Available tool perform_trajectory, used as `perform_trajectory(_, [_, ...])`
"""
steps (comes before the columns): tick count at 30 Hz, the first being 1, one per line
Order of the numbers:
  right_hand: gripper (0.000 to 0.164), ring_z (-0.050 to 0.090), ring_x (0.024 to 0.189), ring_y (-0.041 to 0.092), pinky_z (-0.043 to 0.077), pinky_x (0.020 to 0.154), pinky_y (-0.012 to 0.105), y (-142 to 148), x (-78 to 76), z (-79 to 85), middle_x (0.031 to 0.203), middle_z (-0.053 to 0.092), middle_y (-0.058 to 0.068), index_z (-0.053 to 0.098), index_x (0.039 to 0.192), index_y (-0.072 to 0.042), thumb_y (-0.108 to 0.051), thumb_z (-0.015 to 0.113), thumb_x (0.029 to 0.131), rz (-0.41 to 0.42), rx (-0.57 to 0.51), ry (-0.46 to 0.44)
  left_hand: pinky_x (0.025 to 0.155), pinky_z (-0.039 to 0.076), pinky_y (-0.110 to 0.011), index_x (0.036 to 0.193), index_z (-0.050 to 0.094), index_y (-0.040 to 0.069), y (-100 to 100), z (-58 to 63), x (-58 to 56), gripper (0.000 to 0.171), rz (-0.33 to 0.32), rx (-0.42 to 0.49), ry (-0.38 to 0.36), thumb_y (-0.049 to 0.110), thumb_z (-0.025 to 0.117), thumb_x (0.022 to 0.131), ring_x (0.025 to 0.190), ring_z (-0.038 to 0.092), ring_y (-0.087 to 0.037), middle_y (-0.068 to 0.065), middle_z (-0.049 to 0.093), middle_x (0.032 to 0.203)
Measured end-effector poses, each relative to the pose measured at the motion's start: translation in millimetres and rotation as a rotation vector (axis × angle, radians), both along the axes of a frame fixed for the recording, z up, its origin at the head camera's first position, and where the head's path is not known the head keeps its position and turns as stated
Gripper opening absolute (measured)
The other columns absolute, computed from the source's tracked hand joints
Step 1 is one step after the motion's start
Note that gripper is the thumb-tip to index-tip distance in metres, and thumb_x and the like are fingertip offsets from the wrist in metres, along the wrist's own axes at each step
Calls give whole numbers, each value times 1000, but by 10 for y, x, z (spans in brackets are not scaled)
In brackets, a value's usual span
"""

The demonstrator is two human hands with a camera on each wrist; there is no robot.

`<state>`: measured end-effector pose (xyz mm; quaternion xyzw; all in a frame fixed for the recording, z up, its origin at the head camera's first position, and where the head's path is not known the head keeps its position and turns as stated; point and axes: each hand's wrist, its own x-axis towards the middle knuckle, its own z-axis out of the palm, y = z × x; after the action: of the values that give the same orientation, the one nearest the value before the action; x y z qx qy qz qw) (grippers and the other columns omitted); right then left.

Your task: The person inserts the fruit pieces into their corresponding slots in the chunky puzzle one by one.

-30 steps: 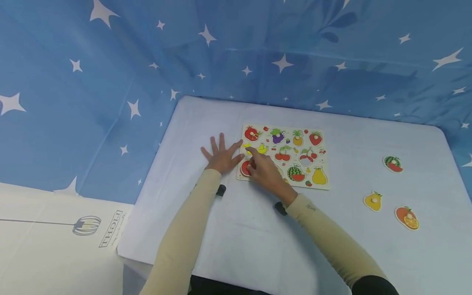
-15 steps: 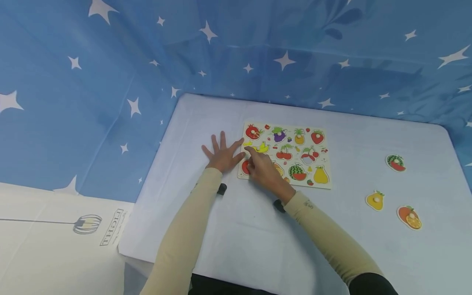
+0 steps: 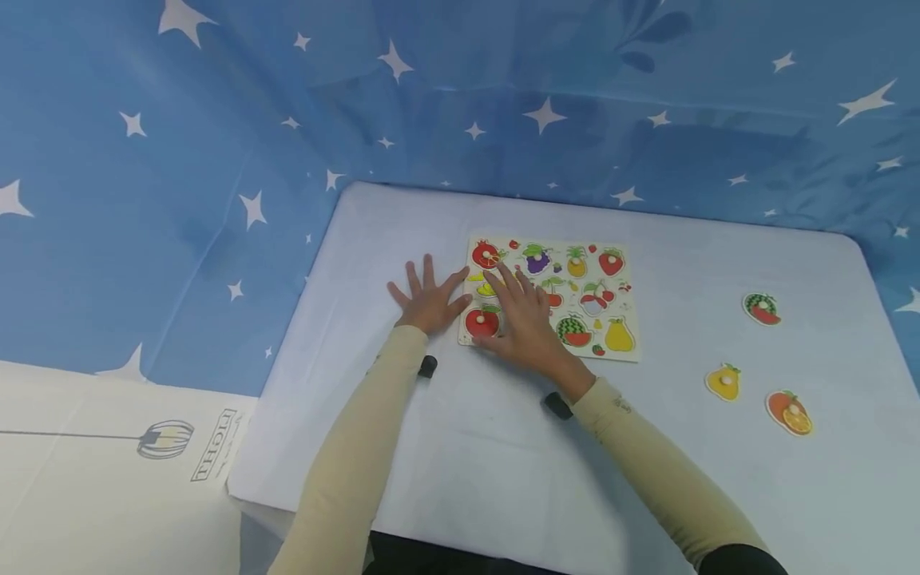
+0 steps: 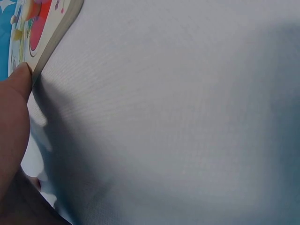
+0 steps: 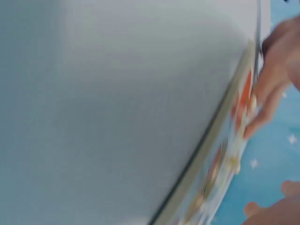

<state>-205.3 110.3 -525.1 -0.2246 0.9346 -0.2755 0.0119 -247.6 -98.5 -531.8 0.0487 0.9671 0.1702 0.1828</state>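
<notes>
A fruit peg puzzle board (image 3: 632,347) lies on the white table, with knobbed pieces such as the pomegranate (image 3: 485,255), grapes (image 3: 536,259) and apple (image 3: 481,323) in place. My left hand (image 3: 429,307) spreads flat on the table, and its thumb touches the board's left edge; the left wrist view shows the thumb (image 4: 21,79) at the board's corner. Over the lower left of the board is my right hand (image 3: 528,327), fingers fairly straight and spread, nothing seen in its grasp. Its fingers partly hide the banana piece (image 3: 486,289) and cover the bottom-row picture between apple and watermelon.
To the right of the board lie three loose pieces: a watermelon (image 3: 762,308), a pear (image 3: 723,382) and an orange (image 3: 789,412). A blue star-patterned cloth (image 3: 431,80) hangs behind the table. The right wrist view is blurred.
The right index finger has left the banana piece. The right hand has spread from a pointing pose and shifted slightly right, uncovering the apple. My left hand stays at the board's edge.
</notes>
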Motion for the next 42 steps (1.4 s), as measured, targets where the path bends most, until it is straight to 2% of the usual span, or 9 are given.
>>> perform_trajectory(5, [117,8,162,43,4,121,76,220,34,70,180,6,9,21,173,-19,-44,92,83,-26,-108,-63,113,-13,-82,171,22,42,-120,-56,13,70,46,-14,-10,61,47,109,157,-26,-50,-18,-20,176])
perform_trajectory(9, [118,8,163,38,3,121,76,494,82,127,180,6,9,18,173,-19,-39,92,84,-80,-157,-62,113,-15,-82,172,22,40,-184,-40,38,71,45,41,-26,59,49,109,156,-28,-49,-18,-22,176])
perform_trajectory(15, [118,12,163,39,3,121,75,845,117,194,179,8,13,19,172,-14,-29,94,83,-115,-241,-42,112,-16,-81,172,19,40,-327,-38,77,72,76,19,-26,59,48,109,155,-30,-49,-19,-25,175])
perform_trajectory(19, [118,18,160,45,6,122,73,1125,191,222,180,7,10,19,172,-15,-23,94,82,-194,-259,-53,111,-18,-82,173,19,39,-361,-63,83,72,74,45,-25,58,48,109,154,-31,-50,-20,-25,174])
perform_trajectory(25, [111,15,161,46,6,120,78,1599,426,249,180,6,7,21,172,-16,-18,90,86,-276,-263,-46,112,-17,-81,172,22,38,-258,-16,96,71,68,68,-25,57,49,109,155,-30,-50,-20,-23,175])
perform_trajectory(31, [109,10,163,42,8,117,81,2056,727,294,180,4,9,17,174,-18,-21,88,91,-396,-239,-59,113,-17,-81,172,21,41,-124,-64,30,72,40,60,-28,59,49,108,155,-30,-49,-18,-24,175])
perform_trajectory(38, [106,19,159,49,20,112,83,2513,1039,308,180,3,4,11,174,-21,-23,83,96,-505,-263,-76,113,-16,-81,172,20,41,-9,-77,1,73,22,61,-24,58,49,108,156,-29,-49,-18,-23,175])
perform_trajectory(42, [101,25,155,53,20,112,83,2746,1224,283,180,5,7,13,174,-19,-19,80,98,-565,-266,-76,113,-17,-80,172,20,41,58,-47,5,72,12,63,-29,59,48,109,155,-30,-48,-18,-24,175])
